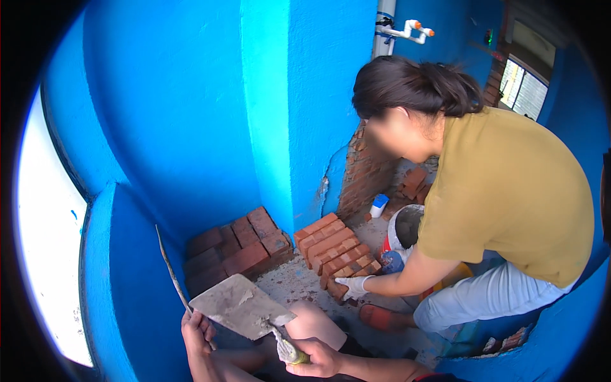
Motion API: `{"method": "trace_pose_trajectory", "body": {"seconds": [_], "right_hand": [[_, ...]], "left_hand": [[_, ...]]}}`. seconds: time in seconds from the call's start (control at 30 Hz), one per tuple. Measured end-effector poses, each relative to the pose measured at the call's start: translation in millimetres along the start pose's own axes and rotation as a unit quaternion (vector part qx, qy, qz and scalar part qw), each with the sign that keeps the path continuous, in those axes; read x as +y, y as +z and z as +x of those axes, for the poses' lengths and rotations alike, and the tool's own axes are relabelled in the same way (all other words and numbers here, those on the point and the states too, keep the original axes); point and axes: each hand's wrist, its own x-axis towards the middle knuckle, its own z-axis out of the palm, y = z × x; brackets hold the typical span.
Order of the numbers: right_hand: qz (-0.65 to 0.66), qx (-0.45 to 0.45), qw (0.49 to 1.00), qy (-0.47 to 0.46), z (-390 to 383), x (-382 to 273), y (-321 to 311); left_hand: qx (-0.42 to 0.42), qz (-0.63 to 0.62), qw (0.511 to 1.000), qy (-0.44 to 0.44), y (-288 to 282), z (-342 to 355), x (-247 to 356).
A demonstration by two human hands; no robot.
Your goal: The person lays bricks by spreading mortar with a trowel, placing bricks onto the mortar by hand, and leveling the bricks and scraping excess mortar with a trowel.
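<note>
Grey metal stands out in the head view: a broad, flat-bladed, mortar-smeared trowel (238, 305) is held low in front of the person, its blade slanting up toward the left and its stubby yellowish handle (293, 354) in the right hand (321, 358), whose fingers are wrapped round the grip. It should handle as a stiff, fairly light tool, heavier toward the blade when loaded; the handle is the place to hold, since the blade's edges look thin and its crusted face may feel gritty or, where damp, slippery. The left hand (198, 334) has its fingers curled closed about the lower end of a long, thin, slightly curved strip (169, 267), which looks light; its material cannot be told, nor whether that hand also touches the blade corner just beside it. Beyond the blade, a slanted row of rectangular red clay bricks (331, 245) sits on the rough grey floor (280, 280), with a co-worker's white-gloved hand (352, 288) on its nearest end. More dark red bricks (245, 258) are stacked by the blue-painted wall (184, 127). Each brick would likely feel heavy, rigid and rough, with corners that could chip, so a grip across its long sides should suit best.
</note>
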Motion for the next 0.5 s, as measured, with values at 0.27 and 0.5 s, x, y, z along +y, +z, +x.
{"method": "trace_pose_trajectory", "body": {"seconds": [0.27, 0.5], "right_hand": [[-0.104, 0.048, 0.986, 0.120, -37.3, -35.7, -41.8], [-0.300, 0.258, 0.916, 0.063, -54.2, -72.0, -129.8]], "left_hand": [[-0.049, 0.005, 0.999, -0.017, 23.6, -7.2, 7.4], [-0.083, -0.102, 0.991, -0.001, 41.2, -14.7, 1.5]]}}
